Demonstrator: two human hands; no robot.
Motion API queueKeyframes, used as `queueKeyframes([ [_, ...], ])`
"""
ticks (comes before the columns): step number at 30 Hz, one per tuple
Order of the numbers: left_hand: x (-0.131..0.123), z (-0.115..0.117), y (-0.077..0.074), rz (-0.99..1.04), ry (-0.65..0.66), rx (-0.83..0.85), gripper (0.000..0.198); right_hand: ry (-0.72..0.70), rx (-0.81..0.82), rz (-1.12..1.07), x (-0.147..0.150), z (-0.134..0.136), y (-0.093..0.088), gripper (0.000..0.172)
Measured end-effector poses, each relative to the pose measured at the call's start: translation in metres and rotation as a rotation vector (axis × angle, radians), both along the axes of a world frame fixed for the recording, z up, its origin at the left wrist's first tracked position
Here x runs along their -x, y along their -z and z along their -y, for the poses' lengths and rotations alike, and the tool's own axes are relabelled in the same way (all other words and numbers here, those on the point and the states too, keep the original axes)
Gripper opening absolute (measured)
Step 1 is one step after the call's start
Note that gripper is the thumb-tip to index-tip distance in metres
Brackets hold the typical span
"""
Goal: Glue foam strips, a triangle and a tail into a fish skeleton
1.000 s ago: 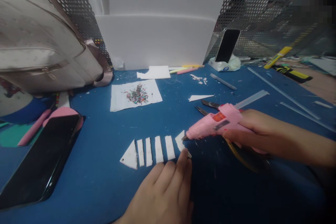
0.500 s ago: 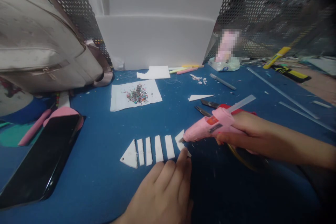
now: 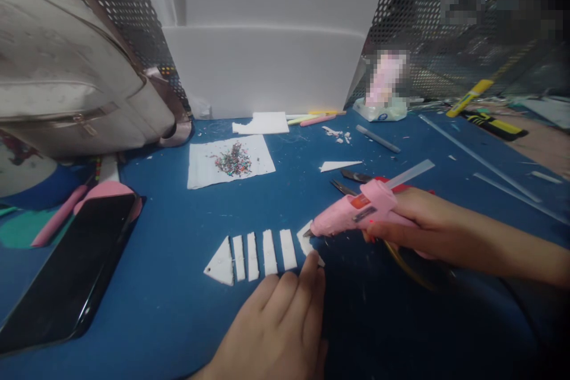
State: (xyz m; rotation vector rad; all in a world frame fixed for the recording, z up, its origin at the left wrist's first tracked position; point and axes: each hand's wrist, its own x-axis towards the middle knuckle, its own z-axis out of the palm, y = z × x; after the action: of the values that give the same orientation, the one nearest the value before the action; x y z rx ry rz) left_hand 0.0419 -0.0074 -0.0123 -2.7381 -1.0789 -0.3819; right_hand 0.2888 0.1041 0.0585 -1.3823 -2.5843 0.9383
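My right hand (image 3: 414,225) is wrapped around a pink hot glue gun (image 3: 351,211) with a clear glue stick (image 3: 409,173) coming out of its back. The nozzle touches, or hovers just over, a white notched foam-like tail piece (image 3: 307,243). My left hand (image 3: 276,320) lies palm down on the blue table, fingers extended, with one fingertip resting on that piece's lower end. To its left several white strips (image 3: 269,252) stand in a row, then a white triangular piece (image 3: 222,262) with a small dark hole. Together they form a fish-skeleton shape.
Pliers (image 3: 345,186) lie behind the glue gun. A paper with colourful glitter (image 3: 234,159) is farther back, before an upright white board (image 3: 267,65). A phone (image 3: 71,273) and backpack (image 3: 75,71) occupy the left. Glue sticks (image 3: 378,138) and a yellow cutter (image 3: 469,99) lie right.
The glue gun's nozzle has shifted slightly up and away along the white tail piece. My left hand and the other pieces have stayed put.
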Motion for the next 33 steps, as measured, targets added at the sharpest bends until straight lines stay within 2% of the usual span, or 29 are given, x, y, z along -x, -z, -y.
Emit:
queueKeyframes([
  [6, -0.0010, 0.0004, -0.0004, 0.011, 0.004, -0.007, 0.045, 0.025, 0.061, 0.053, -0.0017, -0.0017, 0.0000, 0.049],
  [9, -0.0013, 0.0001, -0.0010, 0.021, -0.004, -0.016, 0.045, 0.042, 0.094, 0.045, -0.0015, -0.0019, -0.0026, 0.046],
  [17, -0.0003, -0.0002, 0.0017, 0.024, -0.011, -0.018, 0.045, 0.026, 0.037, -0.049, -0.0019, -0.0025, -0.0052, 0.031],
  [23, 0.0008, 0.0001, 0.0027, 0.024, -0.006, -0.009, 0.045, -0.097, 0.030, -0.063, 0.0000, -0.0021, -0.0066, 0.033],
  [28, 0.0005, -0.0001, 0.0030, 0.014, -0.012, -0.010, 0.045, -0.093, 0.006, -0.052, -0.0011, -0.0031, -0.0010, 0.037],
  [33, 0.0006, 0.0001, 0.0024, 0.018, -0.015, -0.012, 0.045, -0.169, -0.010, -0.140, 0.0005, -0.0025, -0.0061, 0.030],
])
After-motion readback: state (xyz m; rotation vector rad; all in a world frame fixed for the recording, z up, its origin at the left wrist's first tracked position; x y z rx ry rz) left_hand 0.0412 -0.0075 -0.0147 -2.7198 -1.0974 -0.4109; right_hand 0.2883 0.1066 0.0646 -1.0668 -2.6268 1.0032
